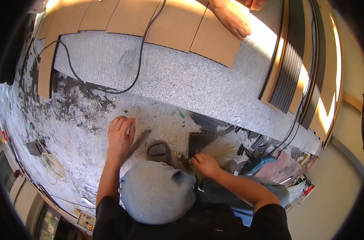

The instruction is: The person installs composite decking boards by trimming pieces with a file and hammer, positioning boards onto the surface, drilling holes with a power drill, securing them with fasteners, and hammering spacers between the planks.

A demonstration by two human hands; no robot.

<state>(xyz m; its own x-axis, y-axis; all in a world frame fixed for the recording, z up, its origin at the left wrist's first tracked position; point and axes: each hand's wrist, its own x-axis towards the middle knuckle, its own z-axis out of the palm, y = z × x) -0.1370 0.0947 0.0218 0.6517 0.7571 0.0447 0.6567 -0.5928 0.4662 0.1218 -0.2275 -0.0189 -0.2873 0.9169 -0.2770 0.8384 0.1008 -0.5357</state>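
A dark panel piece [199,143] is lying on the gray floor [84,136] just in front of the person's right knee, its far edge showing a row of small holes. The right hand [206,165] is resting at its near edge, fingers bent close together; blur is covering that spot, so I cannot tell whether they are clamping it. The left hand [121,130] is hanging well apart from the panel, fingers curling and thumb near them; whether it is gripping the dark strip [137,145] beside its wrist, I cannot tell. A shoe [158,151] is standing between the hands, narrowing the room there, while a wide stretch of floor is opening to the left. Loose dark scraps [208,121] are crowding the panel's far right side. Beyond them, the edge of a speckled sheet [182,80] is slanting across. A black cable [140,60] is looping over it, crossing tan planks [214,40]. Another person's hand [234,22] is reaching over the planks' right edge. Long boards [288,68] are bordering the right.
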